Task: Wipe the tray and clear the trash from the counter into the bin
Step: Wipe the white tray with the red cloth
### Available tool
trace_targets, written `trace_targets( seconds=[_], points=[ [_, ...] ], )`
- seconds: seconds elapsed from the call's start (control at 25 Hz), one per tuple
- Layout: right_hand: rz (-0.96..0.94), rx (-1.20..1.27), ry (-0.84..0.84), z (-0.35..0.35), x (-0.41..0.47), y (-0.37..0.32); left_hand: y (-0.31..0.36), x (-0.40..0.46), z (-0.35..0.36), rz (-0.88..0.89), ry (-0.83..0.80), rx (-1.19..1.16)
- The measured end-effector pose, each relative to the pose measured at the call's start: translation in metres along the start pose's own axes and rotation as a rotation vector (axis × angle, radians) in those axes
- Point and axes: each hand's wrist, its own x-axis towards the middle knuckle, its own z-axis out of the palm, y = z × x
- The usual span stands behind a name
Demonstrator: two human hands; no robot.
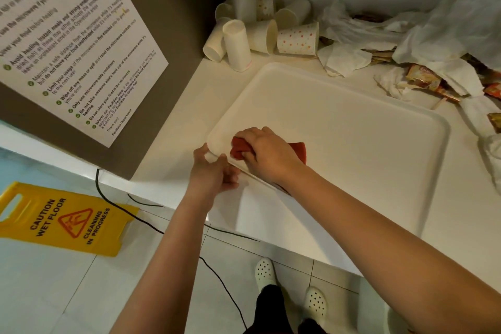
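White tray [339, 127] flat on the counter [173, 116]. Right hand [267, 150], fingers curled, presses a red cloth [238, 148] onto the tray's near-left corner. Left hand [210, 171] pinches the tray's rim there. Paper cups [260, 27] and crumpled napkins [406, 32] lie beyond the tray.

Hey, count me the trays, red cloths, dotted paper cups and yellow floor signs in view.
Tray: 1
Red cloth: 1
Dotted paper cups: 2
Yellow floor sign: 1
Total: 5
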Motion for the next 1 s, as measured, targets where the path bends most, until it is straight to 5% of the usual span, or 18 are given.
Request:
trace_targets(
  seconds=[0.2, 0.36, 1.0],
  points=[
    [-0.123, -0.061, -0.108, 0.0, 0.034, -0.01, 0.004, 0.005, 0.002, -0.028, -0.01, -0.087],
    [-0.045, 0.047, -0.303, -0.009, 0.039, -0.006, 0.003, 0.007, 0.004, 0.007, 0.034, -0.099],
    [-0.053, -0.057, -0.33, -0.041, -0.05, 0.032, 0.0, 0.023, 0.01, -0.004, 0.21, -0.03]
  ],
)
